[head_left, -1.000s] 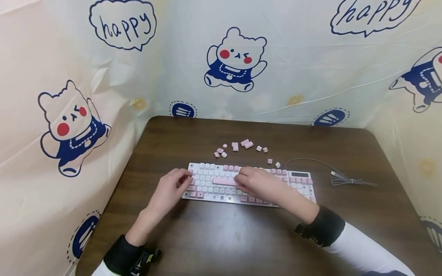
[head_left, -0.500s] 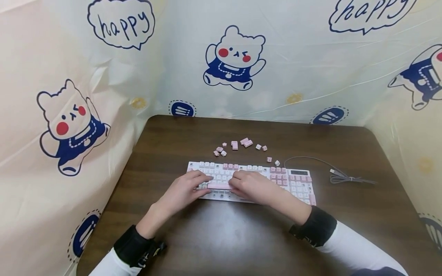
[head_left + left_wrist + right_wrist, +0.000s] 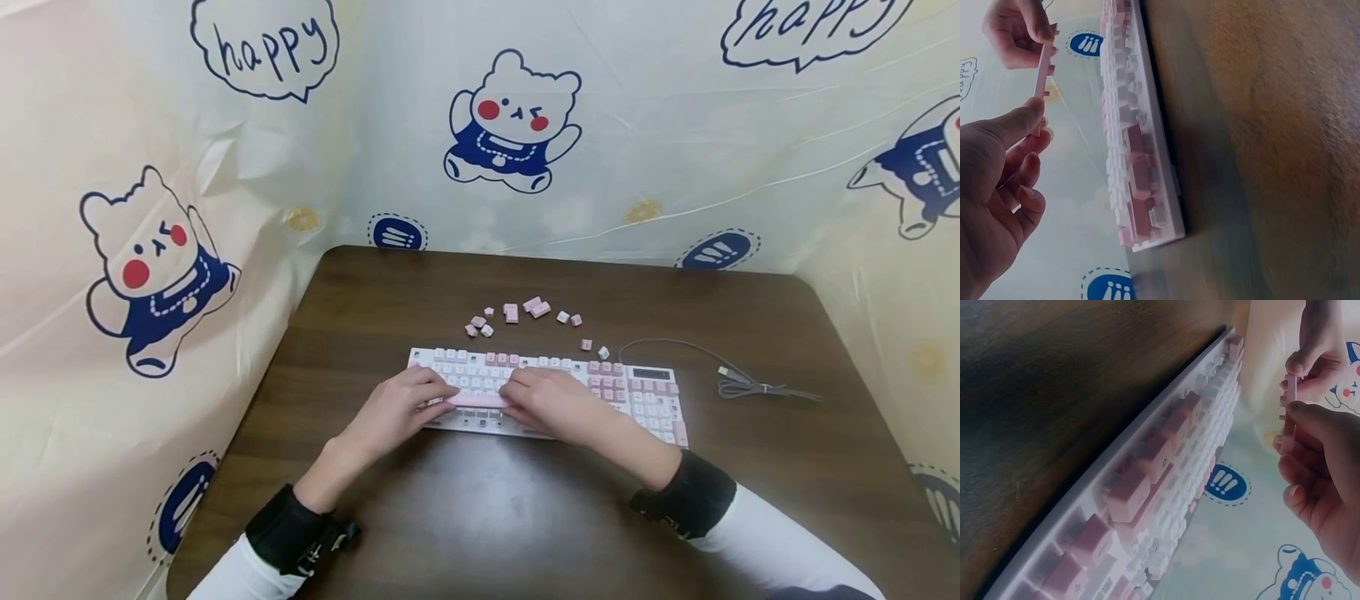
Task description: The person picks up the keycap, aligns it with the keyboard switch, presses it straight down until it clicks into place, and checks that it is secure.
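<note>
A long pink spacebar keycap (image 3: 480,401) is held level above the front rows of a white and pink keyboard (image 3: 651,408). My left hand (image 3: 397,407) pinches its left end between thumb and fingers, and my right hand (image 3: 558,407) pinches the other end. Small stems on the spacebar's underside (image 3: 1042,69) face the keyboard in the left wrist view, with a gap between them. Below, bare switches (image 3: 1132,84) show in the front row, with pink keycaps (image 3: 1157,453) on both sides of that stretch. The hands cover parts of the keyboard in the head view.
Several loose pink and white keycaps (image 3: 512,313) lie on the brown table (image 3: 480,517) behind the keyboard. A bundled grey cable (image 3: 750,388) lies to the right, its thin lead running to the keyboard's back. A printed curtain (image 3: 375,125) surrounds the table.
My left hand has left the keyboard's left edge, moved right and taken the spacebar's free end. The right hand, pinching the spacebar throughout, has shifted slightly left.
</note>
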Motion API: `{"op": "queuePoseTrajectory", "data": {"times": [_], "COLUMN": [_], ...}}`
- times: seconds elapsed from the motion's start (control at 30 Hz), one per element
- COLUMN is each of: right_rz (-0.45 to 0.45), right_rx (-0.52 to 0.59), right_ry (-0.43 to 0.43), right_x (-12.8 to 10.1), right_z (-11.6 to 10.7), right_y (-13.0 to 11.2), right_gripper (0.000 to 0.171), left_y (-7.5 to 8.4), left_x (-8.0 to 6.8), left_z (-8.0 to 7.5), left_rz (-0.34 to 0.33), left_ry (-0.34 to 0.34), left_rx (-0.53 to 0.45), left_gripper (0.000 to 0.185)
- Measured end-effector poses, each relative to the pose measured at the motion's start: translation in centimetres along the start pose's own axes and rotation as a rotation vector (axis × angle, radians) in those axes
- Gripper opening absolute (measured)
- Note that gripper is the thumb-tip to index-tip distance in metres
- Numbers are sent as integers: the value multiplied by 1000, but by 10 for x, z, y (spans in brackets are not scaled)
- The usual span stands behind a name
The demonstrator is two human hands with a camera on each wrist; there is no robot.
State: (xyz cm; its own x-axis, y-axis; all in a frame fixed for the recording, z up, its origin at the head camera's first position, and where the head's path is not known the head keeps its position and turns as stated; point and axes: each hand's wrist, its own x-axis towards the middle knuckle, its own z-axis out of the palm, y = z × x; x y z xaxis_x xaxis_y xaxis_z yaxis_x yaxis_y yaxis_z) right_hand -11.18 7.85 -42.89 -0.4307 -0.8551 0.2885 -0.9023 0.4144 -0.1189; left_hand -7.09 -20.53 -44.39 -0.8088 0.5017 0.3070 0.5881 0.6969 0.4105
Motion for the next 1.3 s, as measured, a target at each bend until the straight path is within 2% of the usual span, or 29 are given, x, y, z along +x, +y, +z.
{"op": "queuePoseTrajectory", "data": {"times": [0.2,0.37,0.57,0.67,0.9,1.1,1.3], "right_rz": [37,82,107,101,99,117,127], "right_rx": [36,101,145,144,110,91,95], "right_ry": [22,-12,-27,-20,-36,-76,-63], "right_x": [-10,-15,-21,-21,-18,-15,-12], "right_z": [0,4,14,20,32,40,42], "right_y": [4,3,-1,-4,-6,-9,-12], "right_gripper": [15,13,12,12,8,8,8], "left_y": [-1,0,1,0,-4,-6,-8], "left_x": [0,1,-4,-6,-10,-12,-13], "left_z": [1,6,11,13,15,20,24], "left_rz": [10,35,20,8,-7,-56,-73], "left_ry": [0,-55,-130,-148,-136,-182,-196], "left_rx": [-13,24,62,70,100,109,104], "left_gripper": [20,19,20,15,16,12,12]}}
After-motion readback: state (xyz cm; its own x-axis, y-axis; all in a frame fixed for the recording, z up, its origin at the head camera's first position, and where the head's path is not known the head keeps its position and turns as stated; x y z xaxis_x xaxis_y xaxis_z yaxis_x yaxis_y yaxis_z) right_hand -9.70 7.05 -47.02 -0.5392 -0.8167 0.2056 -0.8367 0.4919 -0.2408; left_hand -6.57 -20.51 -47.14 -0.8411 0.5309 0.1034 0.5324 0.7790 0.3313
